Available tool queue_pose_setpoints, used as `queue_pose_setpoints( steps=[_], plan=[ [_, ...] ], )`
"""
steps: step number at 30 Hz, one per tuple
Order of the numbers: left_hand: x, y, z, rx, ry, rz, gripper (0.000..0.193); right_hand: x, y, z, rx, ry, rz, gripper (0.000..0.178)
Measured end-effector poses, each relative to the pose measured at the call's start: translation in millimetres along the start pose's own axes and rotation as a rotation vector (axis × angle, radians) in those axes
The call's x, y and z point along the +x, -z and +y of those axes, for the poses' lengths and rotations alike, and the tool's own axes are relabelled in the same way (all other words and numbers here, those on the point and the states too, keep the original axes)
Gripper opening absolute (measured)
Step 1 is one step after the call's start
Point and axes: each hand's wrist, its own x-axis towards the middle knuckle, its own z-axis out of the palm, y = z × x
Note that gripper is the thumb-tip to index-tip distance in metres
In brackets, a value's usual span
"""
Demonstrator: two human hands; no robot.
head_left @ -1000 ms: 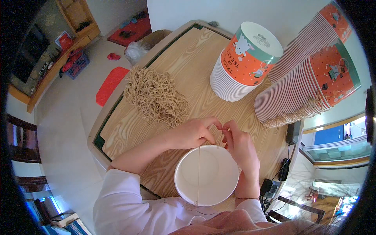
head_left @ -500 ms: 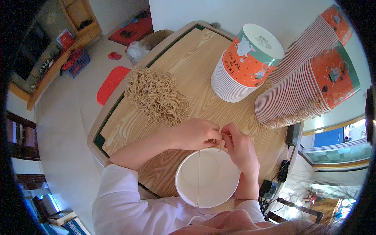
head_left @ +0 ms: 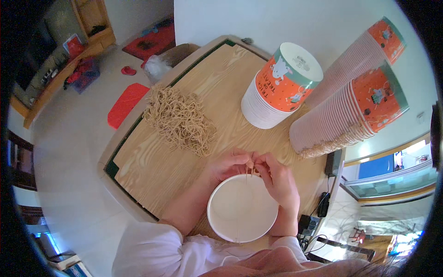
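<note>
With left hand (head_left: 228, 165) and right hand (head_left: 279, 180), pinching thin string (head_left: 252, 171) at far rim of white paper bucket (head_left: 236, 212), seemingly close together for fine control.

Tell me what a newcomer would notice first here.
Probably the stacks of upturned orange paper buckets at the upper right, then the tangled heap of tan cord on the table at left. In front, the left hand and right hand pinch thin cord at the far rim of a white bucket.

String heap (head_left: 177, 121) left on table (head_left: 221, 83), bucket (head_left: 242, 210) nearer, right of heap; stacked buckets (head_left: 279, 87) behind, right
</note>
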Motion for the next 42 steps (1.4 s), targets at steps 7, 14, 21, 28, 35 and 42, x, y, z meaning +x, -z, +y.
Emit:
queue_pose_setpoints(
  steps=[7,14,21,28,35,42],
  plan=[
    [13,29,-25,-0.101,-0.082,0.078,0.017,-4,6,12,-0.022,-0.098,0.022,0.006],
    [28,56,-34,0.192,-0.156,0.046,0.011,-3,2,8,0.061,-0.217,0.043,0.008],
    [32,47,-28,0.297,-0.164,0.037,0.011,4,1,10,0.071,-0.213,0.016,0.005],
    [33,50,-28,0.313,-0.141,0.009,0.009,7,2,11,0.072,-0.232,-0.027,0.006],
    [34,47,-29,0.327,-0.144,0.031,0.009,8,3,15,0.054,-0.207,-0.015,0.008],
    [33,45,-28,0.315,-0.099,0.052,0.008,10,1,15,0.1,-0.194,0.001,0.006]
  ],
)
